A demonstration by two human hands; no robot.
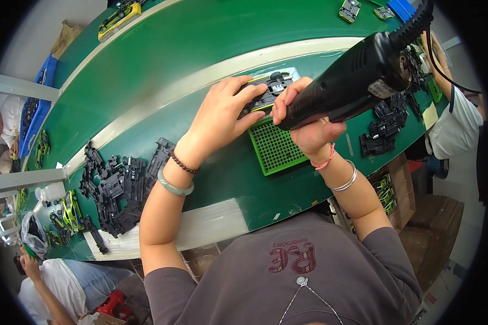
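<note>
My left hand steadies an upturned toy car, fingers over its black chassis and thumb along the near edge. A thin yellow-green rim of the car's body shows around the chassis. Wrapped around a thick black electric screwdriver is my right hand, just right of the car. The tool slants down from the upper right; its tip is hidden behind my right hand. Directly below the car lies a green perforated tray, partly covered by my right hand. A pale block shows behind the car.
Black chassis parts lie heaped on the left and right. Yellow-green toy cars stand at the far left. A green belt with a pale rail runs beyond. The screwdriver's cable hangs upper right. Other people sit on both sides.
</note>
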